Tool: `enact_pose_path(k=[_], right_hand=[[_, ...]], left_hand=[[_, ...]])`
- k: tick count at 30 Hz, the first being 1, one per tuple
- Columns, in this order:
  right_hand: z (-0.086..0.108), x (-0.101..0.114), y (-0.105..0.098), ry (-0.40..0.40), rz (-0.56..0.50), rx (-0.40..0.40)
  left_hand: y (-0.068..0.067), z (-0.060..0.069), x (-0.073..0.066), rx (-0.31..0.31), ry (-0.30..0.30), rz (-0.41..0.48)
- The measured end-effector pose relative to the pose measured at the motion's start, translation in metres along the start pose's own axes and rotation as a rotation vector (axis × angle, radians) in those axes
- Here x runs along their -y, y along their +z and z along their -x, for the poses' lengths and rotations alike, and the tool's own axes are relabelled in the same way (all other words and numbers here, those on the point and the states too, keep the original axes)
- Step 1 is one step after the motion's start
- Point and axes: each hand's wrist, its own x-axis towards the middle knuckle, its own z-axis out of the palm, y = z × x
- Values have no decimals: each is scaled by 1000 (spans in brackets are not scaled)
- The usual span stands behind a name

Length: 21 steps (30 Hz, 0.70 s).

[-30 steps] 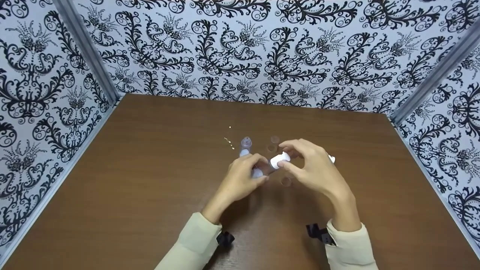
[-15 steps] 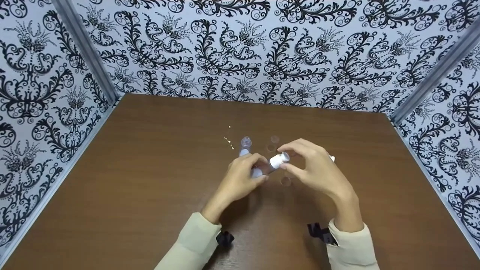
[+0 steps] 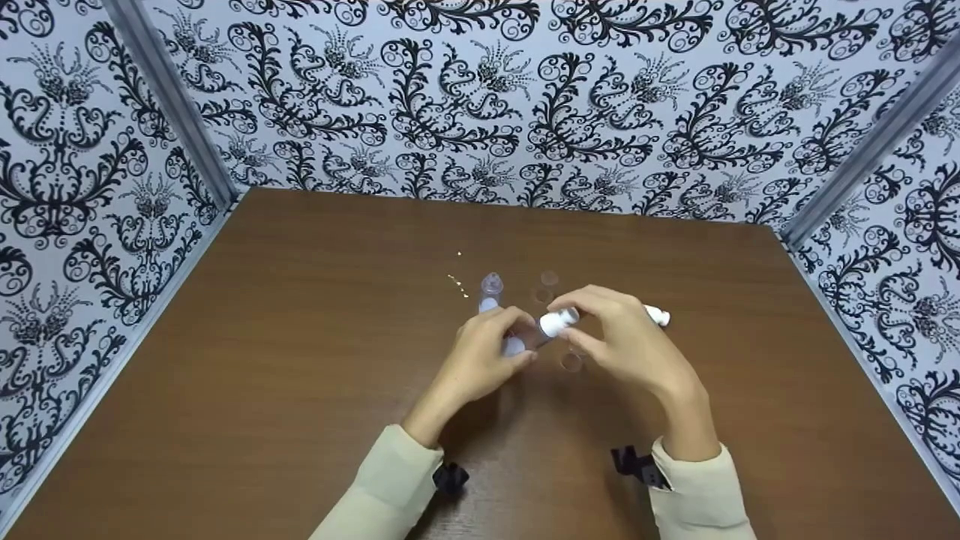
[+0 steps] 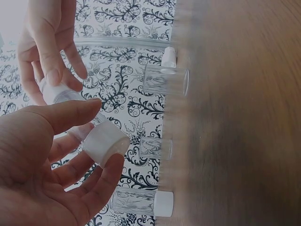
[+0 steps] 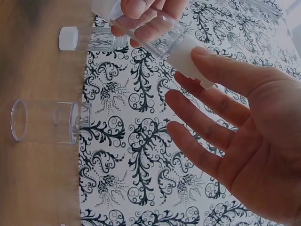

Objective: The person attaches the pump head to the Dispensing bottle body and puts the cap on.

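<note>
A clear bottle with a white base and a white top [image 3: 556, 322] is held tilted between both hands. My left hand [image 3: 484, 356] grips its lower part; in the left wrist view the fingers curl round the clear body and white base [image 4: 106, 141]. My right hand [image 3: 637, 341] has thumb and fingertips at the white top. In the right wrist view the thumb lies on that white collar [image 5: 184, 55], with the other fingers of the right hand [image 5: 244, 122] loosely bent below it.
Beyond the left hand a clear bottle [image 3: 491, 289] stands on the brown table [image 3: 300, 337]. Clear caps [image 3: 571, 363] stand near the right hand, and a white part [image 3: 658, 315] lies behind it. Small pale bits [image 3: 459, 284] lie farther left. Patterned walls enclose the table.
My right hand's fingers have shifted slightly around the bottle's top, and more of the white part behind that hand shows. My left hand has stayed in place.
</note>
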Motion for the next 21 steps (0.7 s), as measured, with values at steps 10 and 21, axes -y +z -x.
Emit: enact_pose_path(k=[10,21], right_hand=[[-2,1,2,80,-25,0],[-4,1,8,200,-17,-17]], left_hand=[[1,0,1,-12,12,-5],[1,0,1,-16,12,-7]])
